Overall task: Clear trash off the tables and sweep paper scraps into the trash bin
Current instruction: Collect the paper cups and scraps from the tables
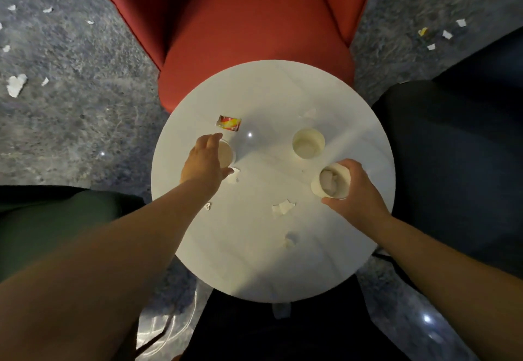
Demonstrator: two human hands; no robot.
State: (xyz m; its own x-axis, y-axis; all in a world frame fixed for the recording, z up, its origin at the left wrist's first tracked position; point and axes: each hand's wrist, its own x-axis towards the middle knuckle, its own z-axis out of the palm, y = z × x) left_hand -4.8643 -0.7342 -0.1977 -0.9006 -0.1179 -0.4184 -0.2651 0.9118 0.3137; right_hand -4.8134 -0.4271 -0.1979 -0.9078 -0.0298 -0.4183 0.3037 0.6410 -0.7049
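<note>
Three paper cups are sitting on the round white table (271, 270). The right hand (355, 191) is gripping the near-right cup (331, 181), which is holding crumpled paper, fingers curling round its wall. The left hand (205, 162) is curling round the left cup (226, 155). The third cup (308, 143) is standing apart, untouched. A red-yellow wrapper (228, 123) is lying just beyond the left hand. Paper scraps (283, 207) are lying on the table, and more scraps (16, 84) are littering the floor beside a red chair (254, 21).
</note>
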